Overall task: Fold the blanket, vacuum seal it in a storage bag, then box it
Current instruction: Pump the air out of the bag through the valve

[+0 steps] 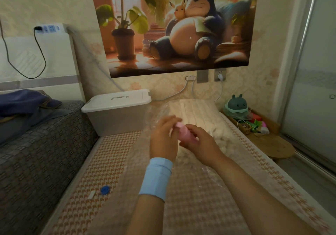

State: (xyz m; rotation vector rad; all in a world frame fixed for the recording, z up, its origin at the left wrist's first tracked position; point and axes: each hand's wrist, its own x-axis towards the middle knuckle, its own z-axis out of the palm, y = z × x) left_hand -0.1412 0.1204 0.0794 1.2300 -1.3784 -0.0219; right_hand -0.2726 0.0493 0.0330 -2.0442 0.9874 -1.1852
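A folded white blanket [196, 112] lies inside a clear plastic storage bag [143, 154] spread on the patterned bed. Above the bag, both hands hold a small pink pump-like object [184, 133]. My left hand [163, 138], with a light blue wristband, pinches its upper end. My right hand [200, 143] grips its lower body. A white-lidded plastic box [116, 105] stands closed at the bed's far left corner. A blue round cap [105, 190] and a small white clip [91, 195] lie on the bed to the left.
A grey patterned sofa [36, 153] with a dark blue cloth borders the bed on the left. A wooden stool [272, 145] and a basket with a green plush toy [236, 105] stand on the right, beside a sliding door. Cables hang from wall sockets behind.
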